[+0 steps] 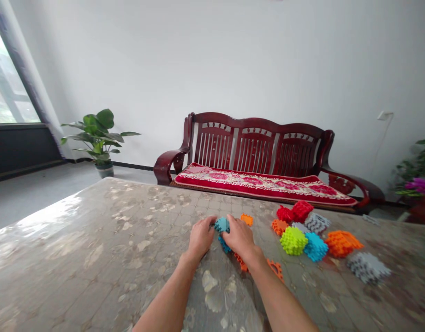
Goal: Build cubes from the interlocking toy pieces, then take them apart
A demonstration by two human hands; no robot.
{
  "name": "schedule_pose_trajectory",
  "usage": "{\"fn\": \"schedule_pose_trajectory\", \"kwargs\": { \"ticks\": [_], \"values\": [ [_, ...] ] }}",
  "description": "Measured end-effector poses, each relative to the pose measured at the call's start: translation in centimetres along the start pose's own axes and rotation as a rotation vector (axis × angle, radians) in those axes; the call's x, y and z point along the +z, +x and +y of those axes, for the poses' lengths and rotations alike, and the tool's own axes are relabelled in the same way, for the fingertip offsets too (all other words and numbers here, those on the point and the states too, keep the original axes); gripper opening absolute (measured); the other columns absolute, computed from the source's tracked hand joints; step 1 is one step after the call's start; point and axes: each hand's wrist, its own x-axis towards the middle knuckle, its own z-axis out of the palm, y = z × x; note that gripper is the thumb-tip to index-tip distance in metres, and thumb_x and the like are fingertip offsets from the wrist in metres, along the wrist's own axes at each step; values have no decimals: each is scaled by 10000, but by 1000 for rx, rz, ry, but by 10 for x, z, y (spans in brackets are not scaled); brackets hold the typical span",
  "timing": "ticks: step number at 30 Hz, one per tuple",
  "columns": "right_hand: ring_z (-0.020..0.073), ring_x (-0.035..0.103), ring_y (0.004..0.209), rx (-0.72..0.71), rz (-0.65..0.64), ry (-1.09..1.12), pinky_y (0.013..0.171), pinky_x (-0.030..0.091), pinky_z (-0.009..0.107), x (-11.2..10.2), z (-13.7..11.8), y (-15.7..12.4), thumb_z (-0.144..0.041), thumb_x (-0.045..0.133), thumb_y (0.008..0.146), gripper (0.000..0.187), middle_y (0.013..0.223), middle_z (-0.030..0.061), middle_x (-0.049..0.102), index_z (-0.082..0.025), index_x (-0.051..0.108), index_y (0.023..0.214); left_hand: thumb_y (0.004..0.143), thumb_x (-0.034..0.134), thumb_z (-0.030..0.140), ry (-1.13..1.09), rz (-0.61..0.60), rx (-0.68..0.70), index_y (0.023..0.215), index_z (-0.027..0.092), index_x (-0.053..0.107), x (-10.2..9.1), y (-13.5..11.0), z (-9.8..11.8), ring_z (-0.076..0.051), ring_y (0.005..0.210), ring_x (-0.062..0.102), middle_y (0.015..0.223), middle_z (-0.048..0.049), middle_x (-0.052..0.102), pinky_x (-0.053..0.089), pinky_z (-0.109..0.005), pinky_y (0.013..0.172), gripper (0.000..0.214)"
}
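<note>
My left hand [201, 236] and my right hand [240, 234] are close together over the table, fingers curled round a blue-teal toothed block piece [222, 224] between them. Just below it, another blue toothed piece [224, 245] shows; whether it is joined to the held one I cannot tell. An orange toothed piece [240, 262] lies partly hidden under my right wrist. Right of that forearm, an orange frame-like piece [276, 269] rests on the cloth. Beyond my right hand sits a small orange square piece [247, 219].
Stacks of toothed pieces stand at right: red [302, 211], lime green [293, 240], blue [315, 246], orange [343, 243] and grey [368, 267]. A patterned cloth covers the table [94, 258]. Behind it are a wooden bench [257, 143] and a potted plant [100, 131].
</note>
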Motion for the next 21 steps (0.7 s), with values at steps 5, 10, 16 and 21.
{"fn": "schedule_pose_trajectory", "kwargs": {
  "ticks": [5, 10, 16, 21],
  "values": [
    [248, 613, 1038, -14, -38, -38, 815, 416, 309, -1, -5, 2, -292, 584, 810, 367, 1081, 104, 681, -213, 541, 1165, 775, 472, 69, 43, -15, 44, 1041, 230, 707, -3, 0, 3, -184, 1032, 644, 1067, -17, 742, 438, -292, 949, 389],
    [245, 606, 1057, -74, -61, -15, 832, 419, 307, -2, -4, 11, -252, 557, 818, 336, 1107, 127, 667, -184, 565, 1147, 761, 474, 81, -18, -22, 82, 1077, 224, 691, -3, -1, 2, -181, 1025, 644, 1073, -20, 737, 443, -284, 935, 408],
    [244, 641, 989, -63, -61, -9, 796, 440, 297, -1, -5, 16, -272, 594, 766, 313, 1055, 128, 690, -168, 611, 1061, 759, 483, 83, -46, -51, 60, 1091, 220, 680, -4, -1, 4, -171, 1014, 652, 1064, -28, 738, 448, -278, 931, 410],
    [244, 643, 1006, -3, 35, 118, 828, 452, 291, -5, 3, 8, -278, 610, 731, 395, 1051, 109, 704, -178, 610, 1113, 776, 475, 92, -49, -45, 32, 1141, 217, 650, -2, -1, 2, -167, 1019, 653, 1064, -23, 739, 454, -270, 923, 423]
  ]
}}
